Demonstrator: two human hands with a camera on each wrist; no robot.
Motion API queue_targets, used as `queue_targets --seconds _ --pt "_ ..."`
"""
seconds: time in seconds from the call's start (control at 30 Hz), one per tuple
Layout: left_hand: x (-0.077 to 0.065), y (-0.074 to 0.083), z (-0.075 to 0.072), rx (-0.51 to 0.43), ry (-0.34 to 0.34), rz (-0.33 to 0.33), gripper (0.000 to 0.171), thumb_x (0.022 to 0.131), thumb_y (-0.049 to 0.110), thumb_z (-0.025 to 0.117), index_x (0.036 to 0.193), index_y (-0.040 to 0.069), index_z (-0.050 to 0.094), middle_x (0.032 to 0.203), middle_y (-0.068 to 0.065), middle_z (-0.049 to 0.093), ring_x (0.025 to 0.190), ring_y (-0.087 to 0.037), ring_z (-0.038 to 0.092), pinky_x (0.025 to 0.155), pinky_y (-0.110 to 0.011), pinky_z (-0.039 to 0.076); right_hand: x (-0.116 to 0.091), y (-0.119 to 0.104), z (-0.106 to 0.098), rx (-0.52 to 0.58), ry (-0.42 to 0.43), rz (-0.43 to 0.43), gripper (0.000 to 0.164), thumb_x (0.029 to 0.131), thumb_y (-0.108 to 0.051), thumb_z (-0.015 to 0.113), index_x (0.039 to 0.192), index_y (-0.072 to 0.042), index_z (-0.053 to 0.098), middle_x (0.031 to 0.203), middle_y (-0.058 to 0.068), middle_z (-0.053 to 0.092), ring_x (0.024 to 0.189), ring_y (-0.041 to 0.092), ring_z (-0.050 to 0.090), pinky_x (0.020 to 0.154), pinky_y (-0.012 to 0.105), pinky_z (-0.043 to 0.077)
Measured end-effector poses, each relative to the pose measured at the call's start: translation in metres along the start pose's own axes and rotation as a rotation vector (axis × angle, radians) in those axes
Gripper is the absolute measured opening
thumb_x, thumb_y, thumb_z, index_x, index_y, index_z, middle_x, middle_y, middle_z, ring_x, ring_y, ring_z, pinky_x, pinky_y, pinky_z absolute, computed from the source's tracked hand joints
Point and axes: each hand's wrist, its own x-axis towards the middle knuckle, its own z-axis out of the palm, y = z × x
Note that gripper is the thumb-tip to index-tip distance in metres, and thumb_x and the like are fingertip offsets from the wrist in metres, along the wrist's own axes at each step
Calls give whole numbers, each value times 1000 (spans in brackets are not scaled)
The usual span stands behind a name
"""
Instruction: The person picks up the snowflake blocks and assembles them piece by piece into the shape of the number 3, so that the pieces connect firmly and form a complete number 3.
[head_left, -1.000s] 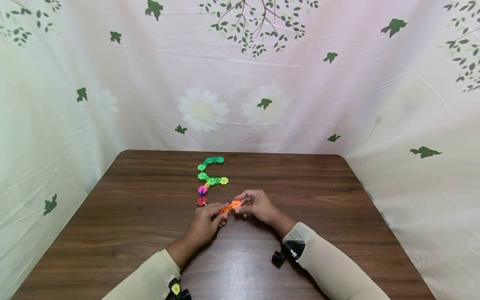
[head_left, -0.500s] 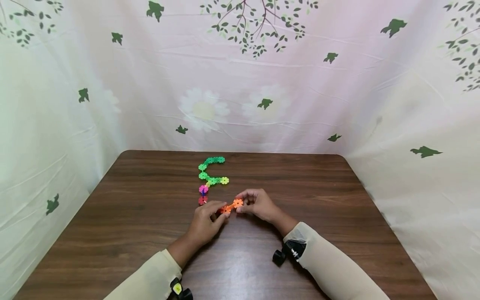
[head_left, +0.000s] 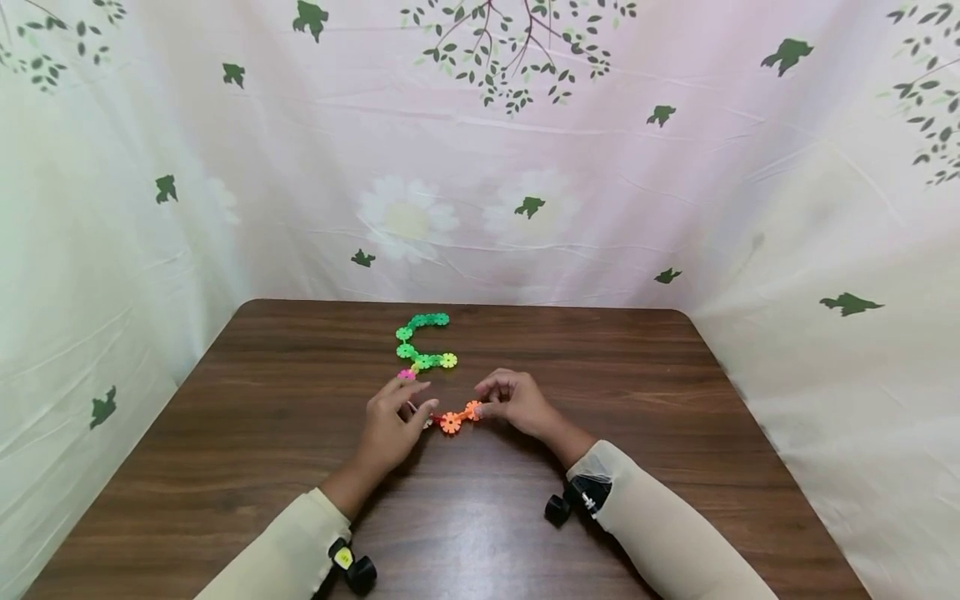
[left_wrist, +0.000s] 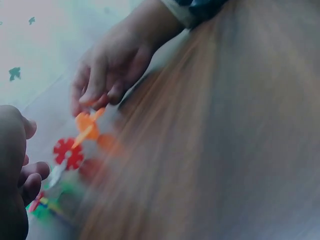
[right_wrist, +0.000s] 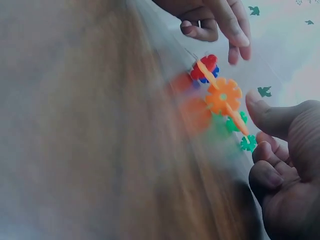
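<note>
A chain of flower-shaped interlocking discs lies on the table. Two orange discs [head_left: 451,423] show between the hands, joined to a red disc [left_wrist: 68,153] and a whitish piece [head_left: 427,423]. My left hand [head_left: 390,423] hovers over the chain's middle, thumb and fingers apart and loosely bent, hiding discs beneath it; a pink disc [head_left: 407,375] peeps out beyond it. My right hand [head_left: 517,404] is at the chain's orange end. Its thumb and fingertips stand apart beside the last orange disc [right_wrist: 237,120]; whether a fingertip touches it is unclear.
Green discs [head_left: 405,351] form the chain's far, curved part, with a yellow-green disc [head_left: 448,360] at a branch end. The brown wooden table [head_left: 600,375] reaches back to a printed cloth [head_left: 480,167] hanging around it. Each sleeved wrist carries a black camera.
My left hand has let go of the orange discs and drawn left and up, over the red part. My right hand has lifted slightly. Both orange discs are now more exposed.
</note>
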Motion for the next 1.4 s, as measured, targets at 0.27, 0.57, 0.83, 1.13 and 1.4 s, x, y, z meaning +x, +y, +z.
queue_targets --seconds 0.27,0.57,0.83,1.13,1.4 --pt "20 -24 -21 63 43 -102 28 90 2 88 116 -5 81 107 -22 77 65 -12 56 59 -20 48 15 0 -8 -99 49 37 23 94 -6 85 114 5 79 108 21 74 71 7 58 58 22 51" --pt "32 -48 -32 65 -66 -230 30 101 -2 74 131 -5 75 121 -24 74 107 -39 74 93 -52 63 32 0 -6 -115 51 94 23 98 -11 83 118 0 79 104 15 76 69 12 58 60 24 50" --pt "36 -63 -37 78 -170 -249 36 104 -3 68 140 -3 70 131 -27 70 115 -44 72 101 -59 60 45 5 -2 -110 51 89 23 99 -9 82 119 2 78 103 16 76 64 11 56 56 24 50" --pt "39 -65 -36 60 -222 -267 40 105 -3 67 145 -2 67 131 -27 69 113 -44 74 102 -60 59 56 5 0 -121 35 122 24 100 -9 80 121 0 78 115 18 77 79 10 69 64 23 51" --pt "42 -66 -36 46 -284 -318 46 106 -6 64 151 3 64 130 -25 70 106 -36 75 91 -44 63 64 6 3 -124 18 140 26 99 -8 80 125 -3 78 123 18 76 73 13 68 69 26 59"
